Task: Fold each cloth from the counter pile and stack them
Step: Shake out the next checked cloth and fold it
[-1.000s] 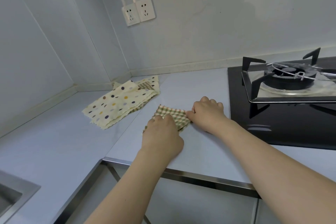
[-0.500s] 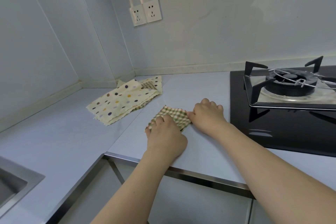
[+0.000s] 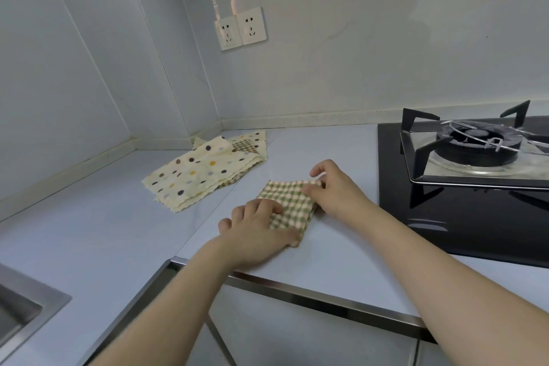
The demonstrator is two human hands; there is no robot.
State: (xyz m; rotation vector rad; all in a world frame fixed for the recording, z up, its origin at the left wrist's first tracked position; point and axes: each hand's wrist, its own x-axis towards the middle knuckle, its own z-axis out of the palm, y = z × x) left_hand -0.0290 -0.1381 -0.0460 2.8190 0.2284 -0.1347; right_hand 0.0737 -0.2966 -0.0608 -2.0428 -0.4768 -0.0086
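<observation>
A small green-and-cream checked cloth [image 3: 292, 205], folded, lies on the pale counter [image 3: 335, 154] near the front edge. My left hand [image 3: 257, 232] rests flat on its near left part, fingers spread over the fabric. My right hand [image 3: 334, 187] pinches the cloth's far right corner between thumb and fingers. Behind and to the left, in the counter's corner, lies a pile of cloths [image 3: 202, 171]: a cream polka-dot one on top, with a checked one [image 3: 245, 145] peeking out beneath it.
A black gas hob [image 3: 463, 217] with a burner and pan supports [image 3: 478, 145] sits at the right, close to my right hand. A steel sink [image 3: 23, 309] shows at the lower left. A double wall socket [image 3: 242, 28] hangs above the corner. A metal strip [image 3: 312, 288] edges the counter front.
My right hand has opened from lying flat on the cloth to pinching its far right corner. My left hand slid toward me, uncovering more of the checked cloth.
</observation>
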